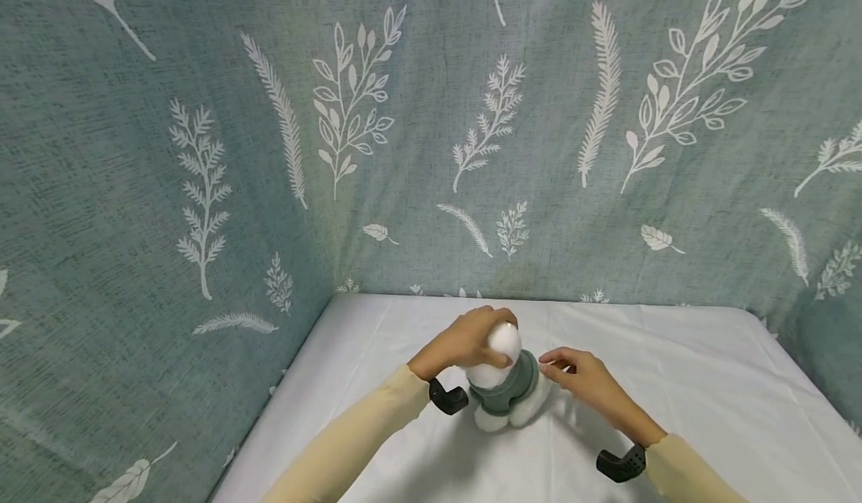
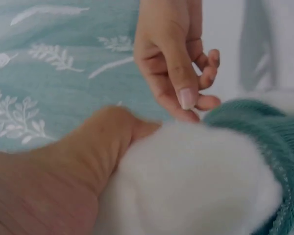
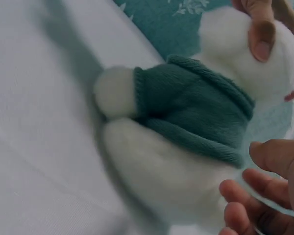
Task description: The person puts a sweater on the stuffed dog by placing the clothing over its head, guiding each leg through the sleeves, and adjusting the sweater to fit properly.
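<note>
A white plush toy (image 1: 494,413) in a teal knitted sweater (image 1: 508,385) stands upright on the white table (image 1: 673,391). My left hand (image 1: 488,334) grips the toy's round head from the left, and in the right wrist view its thumb (image 3: 260,40) presses into the white fur. My right hand (image 1: 551,362) hovers at the toy's right side, next to the sweater (image 3: 191,107). Its fingers (image 3: 257,198) are loosely curled and hold nothing. In the left wrist view the right hand's thumb (image 2: 185,95) sits just above the sweater's edge (image 2: 264,127).
Teal cloth with white leaf prints (image 1: 471,114) hangs as a wall behind the table and along its left side. Black camera mounts sit on both wrists (image 1: 447,398) (image 1: 622,464). The white tabletop stretches out to the right of the toy.
</note>
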`<state>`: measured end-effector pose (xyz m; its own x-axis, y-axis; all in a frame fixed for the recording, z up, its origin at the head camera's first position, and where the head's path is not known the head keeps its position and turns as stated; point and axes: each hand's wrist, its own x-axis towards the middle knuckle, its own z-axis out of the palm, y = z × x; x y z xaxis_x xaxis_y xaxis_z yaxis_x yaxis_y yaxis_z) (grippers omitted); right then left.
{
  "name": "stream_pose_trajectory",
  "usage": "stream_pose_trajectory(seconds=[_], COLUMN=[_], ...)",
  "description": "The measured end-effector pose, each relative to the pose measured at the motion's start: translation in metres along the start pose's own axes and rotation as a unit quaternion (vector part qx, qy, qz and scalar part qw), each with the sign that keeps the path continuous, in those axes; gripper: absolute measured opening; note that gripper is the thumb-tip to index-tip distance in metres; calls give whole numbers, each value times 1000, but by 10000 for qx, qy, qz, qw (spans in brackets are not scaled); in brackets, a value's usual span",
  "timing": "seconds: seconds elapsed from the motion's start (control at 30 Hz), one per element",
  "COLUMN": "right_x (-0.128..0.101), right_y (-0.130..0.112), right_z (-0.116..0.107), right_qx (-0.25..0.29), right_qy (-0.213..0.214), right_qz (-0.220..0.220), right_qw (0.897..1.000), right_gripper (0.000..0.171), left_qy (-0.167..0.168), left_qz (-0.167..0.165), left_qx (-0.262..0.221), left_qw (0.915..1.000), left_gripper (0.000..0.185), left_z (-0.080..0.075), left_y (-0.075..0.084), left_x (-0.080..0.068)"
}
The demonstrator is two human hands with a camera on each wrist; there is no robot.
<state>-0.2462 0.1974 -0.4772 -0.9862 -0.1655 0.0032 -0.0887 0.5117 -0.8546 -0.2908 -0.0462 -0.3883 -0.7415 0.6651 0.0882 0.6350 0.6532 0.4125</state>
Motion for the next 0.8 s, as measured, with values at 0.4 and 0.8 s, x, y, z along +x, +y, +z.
stream_pose_trajectory(seconds=[0.4, 0.8], right_x=[6, 4], right_y=[-16, -1], right_z=[14, 7], right_qx=[-227, -429], right_qy=[-204, -110], right_qz=[697, 867], right_qw=[9971, 9953], right_gripper=[42, 20], left_qy=[-773, -547], left_qz=[459, 176], left_qx=[-1020, -503], left_qw=[9907, 9971], left_gripper=[56, 57], left_z=[-4, -2], left_y=[-19, -30], left_x=[-1, -8])
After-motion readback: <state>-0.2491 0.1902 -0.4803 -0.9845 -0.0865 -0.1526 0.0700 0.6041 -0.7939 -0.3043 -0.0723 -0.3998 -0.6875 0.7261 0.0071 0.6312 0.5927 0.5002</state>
